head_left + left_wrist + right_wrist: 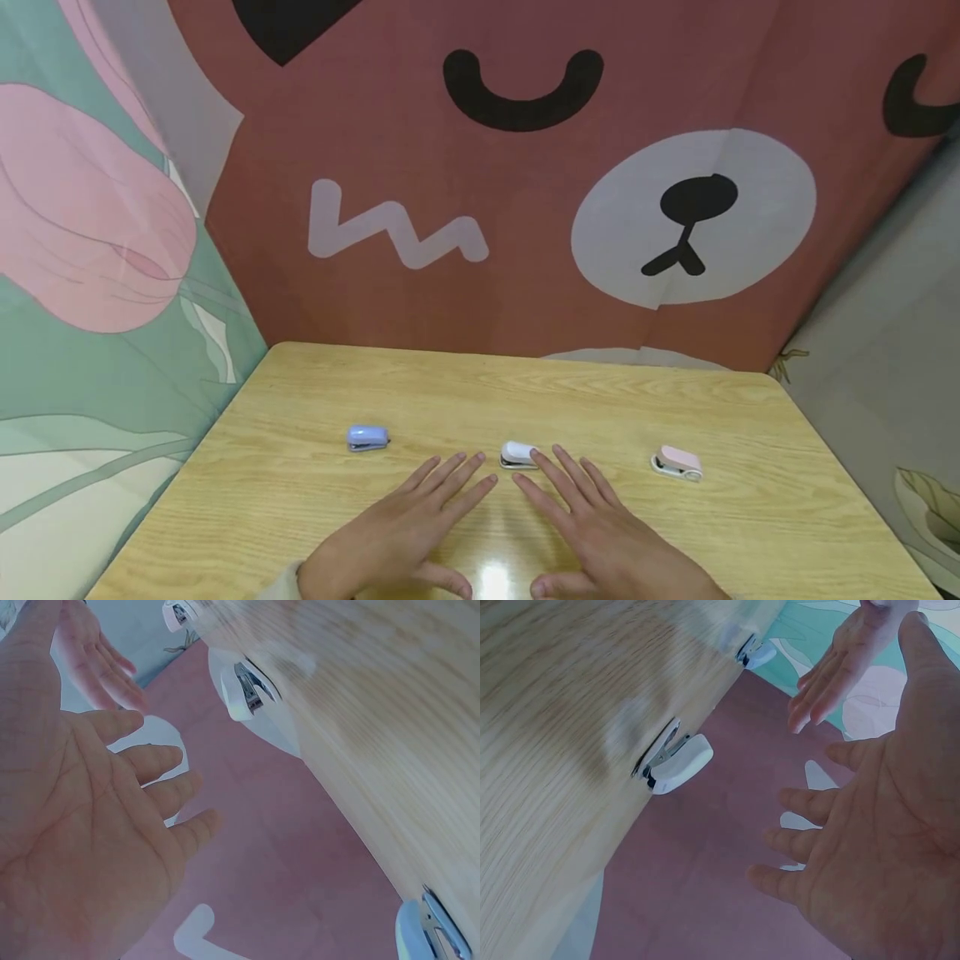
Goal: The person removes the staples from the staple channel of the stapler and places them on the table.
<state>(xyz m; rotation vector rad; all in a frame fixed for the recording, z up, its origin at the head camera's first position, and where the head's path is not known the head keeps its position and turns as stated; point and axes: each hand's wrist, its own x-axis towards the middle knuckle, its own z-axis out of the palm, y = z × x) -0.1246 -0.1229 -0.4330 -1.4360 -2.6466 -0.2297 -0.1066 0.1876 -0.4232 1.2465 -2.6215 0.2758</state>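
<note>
Three small staplers stand in a loose row on the wooden table. The blue stapler [367, 437] is on the left, the white stapler [517, 454] in the middle and the pink stapler [677, 462] on the right. My left hand [412, 525] is palm down with fingers spread, its fingertips just short of the white stapler. From the other side my right hand [592, 533] is spread likewise; its index fingertip overlaps the white stapler's right end in the head view. Both palms show bare in the wrist views, and the white stapler [682, 765] appears beyond the right fingers.
The wooden table [300, 517] ends at a back edge against a brown curtain [390, 308] printed with a bear face. A green floral curtain [90, 375] hangs along the left side, and a grey one [885, 333] along the right.
</note>
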